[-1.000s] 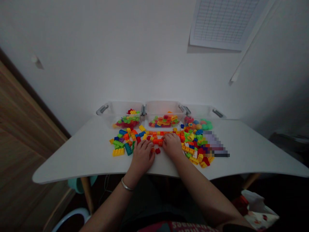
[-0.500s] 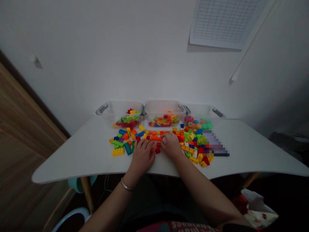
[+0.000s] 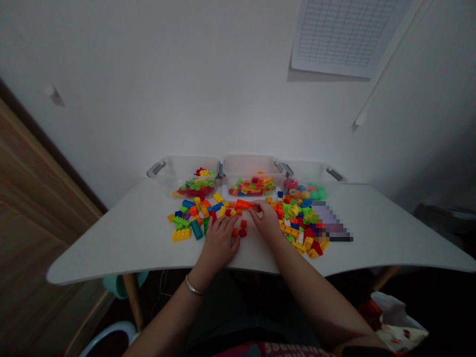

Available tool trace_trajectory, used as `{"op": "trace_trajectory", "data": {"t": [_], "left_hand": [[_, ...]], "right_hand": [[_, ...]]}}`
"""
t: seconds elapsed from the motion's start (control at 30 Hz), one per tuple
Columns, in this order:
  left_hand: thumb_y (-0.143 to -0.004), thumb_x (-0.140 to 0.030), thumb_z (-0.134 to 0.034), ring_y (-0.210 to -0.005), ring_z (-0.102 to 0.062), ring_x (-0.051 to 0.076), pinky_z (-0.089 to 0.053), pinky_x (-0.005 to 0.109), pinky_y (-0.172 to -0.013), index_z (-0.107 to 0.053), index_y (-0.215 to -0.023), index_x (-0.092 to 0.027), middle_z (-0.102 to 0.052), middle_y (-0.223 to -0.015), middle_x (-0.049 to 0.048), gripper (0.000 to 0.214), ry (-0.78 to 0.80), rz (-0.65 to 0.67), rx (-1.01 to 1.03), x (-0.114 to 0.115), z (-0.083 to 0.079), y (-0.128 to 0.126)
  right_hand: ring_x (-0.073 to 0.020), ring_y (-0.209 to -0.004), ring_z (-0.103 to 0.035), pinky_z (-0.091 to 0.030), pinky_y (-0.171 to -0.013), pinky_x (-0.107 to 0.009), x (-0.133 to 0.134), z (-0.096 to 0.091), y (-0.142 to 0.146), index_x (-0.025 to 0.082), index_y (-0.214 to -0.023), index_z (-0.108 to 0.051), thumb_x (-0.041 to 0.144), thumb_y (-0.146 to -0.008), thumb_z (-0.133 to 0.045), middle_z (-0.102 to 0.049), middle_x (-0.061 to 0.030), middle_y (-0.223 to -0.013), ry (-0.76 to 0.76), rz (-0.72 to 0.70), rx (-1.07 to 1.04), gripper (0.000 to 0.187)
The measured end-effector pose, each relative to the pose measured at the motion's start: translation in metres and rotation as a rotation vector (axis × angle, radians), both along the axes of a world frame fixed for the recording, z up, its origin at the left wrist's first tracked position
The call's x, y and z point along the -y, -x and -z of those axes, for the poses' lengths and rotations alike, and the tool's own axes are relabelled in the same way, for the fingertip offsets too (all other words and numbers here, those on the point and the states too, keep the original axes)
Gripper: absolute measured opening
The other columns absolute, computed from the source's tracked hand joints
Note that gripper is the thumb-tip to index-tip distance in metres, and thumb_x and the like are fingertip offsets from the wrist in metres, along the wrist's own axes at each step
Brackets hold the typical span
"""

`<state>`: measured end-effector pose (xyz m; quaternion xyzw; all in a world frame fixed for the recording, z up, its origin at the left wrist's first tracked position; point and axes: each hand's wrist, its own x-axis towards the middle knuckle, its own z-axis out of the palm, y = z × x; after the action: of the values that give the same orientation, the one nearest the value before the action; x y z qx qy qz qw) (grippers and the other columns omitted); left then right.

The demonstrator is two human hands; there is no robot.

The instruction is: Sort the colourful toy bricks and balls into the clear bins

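Between the thumb and fingers of my right hand (image 3: 268,218) is the end of a long orange toy brick (image 3: 243,204), tilted above the other bricks. My left hand (image 3: 220,241) rests palm down on the table, fingers stretched out and a little apart, with its fingertips at the edge of the loose bricks. A small dark red brick (image 3: 242,232) and an orange brick (image 3: 243,223) lie between my two hands. Beyond the left fingertips is a yellow brick (image 3: 222,210); what lies under those fingers is hidden.
Three clear plastic boxes stand along the wall: the left box (image 3: 174,171) and middle box (image 3: 241,166) contain bricks, the right box (image 3: 312,171) balls and green pieces. More bricks (image 3: 290,229) spread to the right, beside a pixelated flat device (image 3: 330,218). The white table (image 3: 122,243) has a curved front edge.
My right hand has lifted the long orange brick and turned it, its fingers now pinching one end. The left hand has barely moved.
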<state>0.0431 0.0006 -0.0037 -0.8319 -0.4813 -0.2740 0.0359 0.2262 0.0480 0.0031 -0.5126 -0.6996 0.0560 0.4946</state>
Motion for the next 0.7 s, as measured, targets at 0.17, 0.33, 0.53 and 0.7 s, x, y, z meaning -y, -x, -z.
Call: {"op": "trace_trajectory", "data": {"t": [0.17,0.33,0.53,0.7], "left_hand": [[-0.085,-0.026,-0.053,-0.122,-0.047,0.031,-0.024,0.06,-0.112,-0.06,-0.121,-0.022,-0.062,-0.128,0.0057,0.036,0.008,0.013,-0.02,0.001,-0.002,0.0],[-0.085,-0.026,-0.054,-0.121,-0.048,0.03,-0.026,0.06,-0.111,-0.063,-0.116,-0.024,-0.064,-0.124,0.0045,0.033,0.012,0.025,-0.003,0.001,-0.003,0.001],[-0.083,-0.025,-0.056,-0.122,-0.049,0.031,-0.027,0.059,-0.112,-0.063,-0.116,-0.023,-0.066,-0.122,0.0047,0.034,0.01,0.013,0.014,0.001,-0.003,0.001],[-0.084,-0.025,-0.054,-0.122,-0.048,0.032,-0.028,0.059,-0.111,-0.063,-0.115,-0.021,-0.066,-0.121,0.005,0.033,0.021,0.024,0.029,0.0,-0.001,0.001]], "right_hand": [[-0.0187,-0.081,-0.061,-0.052,-0.078,-0.034,-0.021,-0.033,-0.018,0.018,-0.111,-0.059,0.032,-0.084,-0.053,-0.064,-0.0104,-0.103,-0.091,0.12,-0.204,0.032],[-0.0194,-0.089,-0.061,-0.052,-0.083,-0.036,-0.051,-0.072,-0.041,0.019,-0.112,-0.058,0.028,-0.083,-0.052,-0.063,-0.0097,-0.108,-0.225,0.13,-0.249,0.031],[-0.0185,-0.092,-0.061,-0.05,-0.088,-0.035,-0.082,-0.088,-0.048,0.019,-0.101,-0.064,0.013,-0.079,-0.049,-0.063,-0.0078,-0.106,-0.236,0.094,-0.049,0.027],[-0.017,-0.094,-0.064,-0.048,-0.091,-0.032,-0.092,-0.091,-0.034,0.019,-0.104,-0.067,0.007,-0.078,-0.046,-0.068,-0.0063,-0.11,-0.006,0.049,0.135,0.036]]}}
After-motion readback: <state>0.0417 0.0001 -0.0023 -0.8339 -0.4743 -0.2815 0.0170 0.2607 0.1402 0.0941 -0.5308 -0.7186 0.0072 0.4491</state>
